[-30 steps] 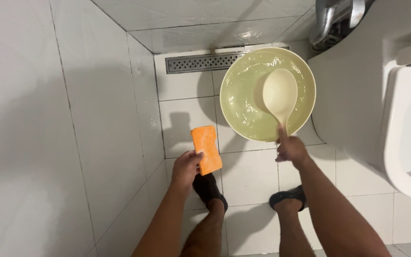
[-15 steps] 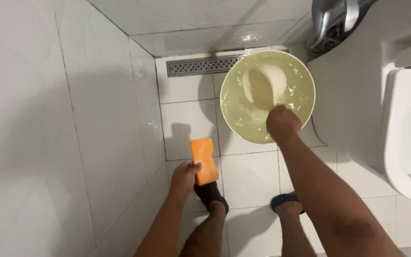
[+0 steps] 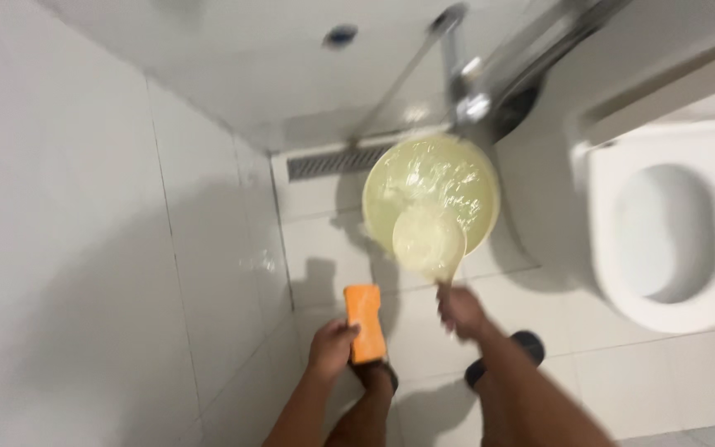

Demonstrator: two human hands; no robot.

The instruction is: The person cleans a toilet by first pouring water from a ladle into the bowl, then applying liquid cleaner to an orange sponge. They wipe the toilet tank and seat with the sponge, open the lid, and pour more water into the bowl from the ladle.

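Observation:
I stand on a white tiled floor and look down. My left hand (image 3: 330, 346) grips the lower end of an orange sponge (image 3: 364, 321), held upright over my left foot. My right hand (image 3: 459, 311) holds the handle of a cream plastic scoop (image 3: 429, 241), lifted level above the near rim of a pale yellow-green basin (image 3: 434, 182). The basin stands on the floor and holds rippling water. The scoop looks full of water, though the frame is blurred.
A white toilet (image 3: 664, 223) stands at the right with its seat down. A metal strip drain (image 3: 328, 162) runs along the far wall behind the basin. A chrome tap and hose (image 3: 473, 103) hang above it. A tiled wall (image 3: 84, 248) is close on my left.
My right hand dipped the scoop into the basin, then drew it back up toward me, filled. The view tilted up and right, showing more of the toilet. The sponge stayed in my left hand.

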